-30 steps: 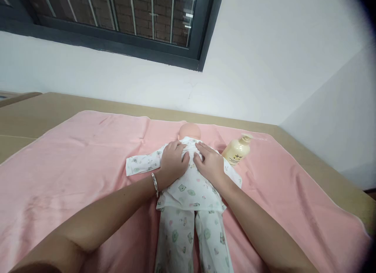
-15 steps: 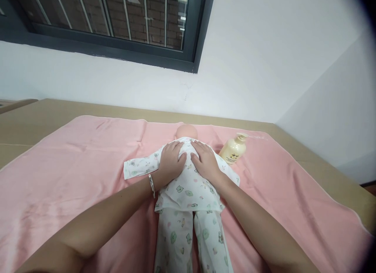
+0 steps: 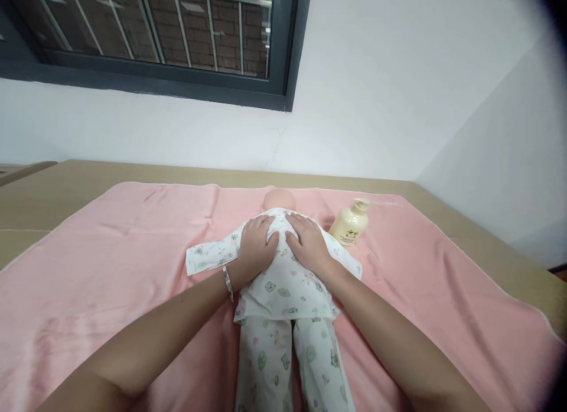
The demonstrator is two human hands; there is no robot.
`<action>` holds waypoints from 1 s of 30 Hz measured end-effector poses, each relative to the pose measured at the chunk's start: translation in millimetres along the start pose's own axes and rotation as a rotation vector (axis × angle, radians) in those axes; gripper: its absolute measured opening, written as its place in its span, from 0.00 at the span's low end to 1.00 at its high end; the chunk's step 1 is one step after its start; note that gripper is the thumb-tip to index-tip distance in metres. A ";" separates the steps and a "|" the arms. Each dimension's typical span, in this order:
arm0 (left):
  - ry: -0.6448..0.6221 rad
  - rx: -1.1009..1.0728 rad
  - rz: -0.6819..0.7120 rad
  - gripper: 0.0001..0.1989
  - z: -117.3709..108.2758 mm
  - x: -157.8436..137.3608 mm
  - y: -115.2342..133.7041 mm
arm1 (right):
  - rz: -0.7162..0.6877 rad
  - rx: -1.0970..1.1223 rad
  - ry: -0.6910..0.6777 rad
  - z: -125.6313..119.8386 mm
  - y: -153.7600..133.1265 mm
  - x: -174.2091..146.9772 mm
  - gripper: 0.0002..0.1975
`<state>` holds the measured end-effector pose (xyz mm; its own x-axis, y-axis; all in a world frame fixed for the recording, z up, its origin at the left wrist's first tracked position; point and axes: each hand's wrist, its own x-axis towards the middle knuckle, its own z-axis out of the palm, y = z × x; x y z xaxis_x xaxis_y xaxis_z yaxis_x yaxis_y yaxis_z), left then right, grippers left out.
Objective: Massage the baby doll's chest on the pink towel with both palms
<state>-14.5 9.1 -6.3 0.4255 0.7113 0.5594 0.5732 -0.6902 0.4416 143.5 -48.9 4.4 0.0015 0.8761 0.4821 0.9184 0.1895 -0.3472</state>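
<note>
A baby doll lies stretched out with the back of its bald head at the far end, its face not visible. It wears a white printed top and matching trousers. My left hand rests flat on the left upper part of the top, and a silver bangle circles that wrist. On the right upper part, my right hand lies the same way, thumbs of both hands pointing inward. Neither hand grips anything. The left sleeve is spread out sideways.
A cream pump bottle leans on the pink blanket, right of the doll. Under the blanket is a wooden surface, which meets a white wall. Above it is a dark-framed barred window.
The view has shifted slightly, so the window and table edge sit a little differently. Both hands stay in the same place on the doll's top.
</note>
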 end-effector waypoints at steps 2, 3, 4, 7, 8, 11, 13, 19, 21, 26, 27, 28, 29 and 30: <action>0.003 0.006 0.000 0.19 -1.1 -0.4 1.5 | 0.011 -0.004 -0.005 -0.1 -0.9 -0.7 0.23; 0.007 0.014 -0.004 0.19 -1.7 -0.7 2.4 | 0.022 -0.013 -0.003 -0.2 -1.6 -1.1 0.23; 0.012 0.023 -0.010 0.19 -2.3 -0.9 3.3 | 0.034 -0.024 0.000 -0.2 -2.3 -1.5 0.23; 0.013 0.048 -0.026 0.19 -3.4 -1.3 5.3 | 0.064 -0.064 0.003 -0.7 -4.9 -2.2 0.23; 0.010 0.051 -0.029 0.19 -3.6 -1.4 5.5 | 0.066 -0.073 0.000 -1.1 -5.8 -2.4 0.23; 0.004 0.061 -0.030 0.20 -3.2 -1.7 5.5 | 0.076 -0.095 -0.008 -3.0 -9.3 -3.3 0.23; 0.013 0.086 -0.032 0.19 -2.8 -2.1 5.8 | 0.110 -0.118 0.000 -4.5 -12.4 -4.7 0.23; 0.043 0.152 -0.037 0.18 -2.2 -2.7 7.0 | 0.165 -0.193 0.013 -5.7 -16.9 -7.7 0.24; 0.026 0.150 -0.019 0.19 -1.0 -2.2 5.1 | 0.131 -0.191 0.006 -4.5 -13.8 -6.4 0.24; -0.018 0.110 0.031 0.21 2.5 -0.4 -2.5 | -0.017 -0.137 -0.027 -1.9 -1.0 -0.9 0.24; -0.030 0.104 0.035 0.21 2.3 0.2 -3.5 | -0.039 -0.126 -0.036 -2.0 0.9 0.0 0.24; -0.046 0.100 0.044 0.22 1.6 0.9 -4.2 | -0.055 -0.117 -0.044 -2.2 2.3 0.6 0.24; -0.066 0.096 0.063 0.22 0.5 1.7 -4.6 | -0.067 -0.111 -0.051 -2.7 3.0 1.1 0.24; -0.087 0.091 0.091 0.22 -0.8 2.6 -4.9 | -0.077 -0.111 -0.058 -3.3 3.2 1.5 0.25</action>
<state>-16.8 14.2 -6.4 0.5354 0.6576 0.5301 0.5886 -0.7406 0.3242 147.7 -48.5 6.7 -0.0904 0.8857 0.4554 0.9530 0.2096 -0.2185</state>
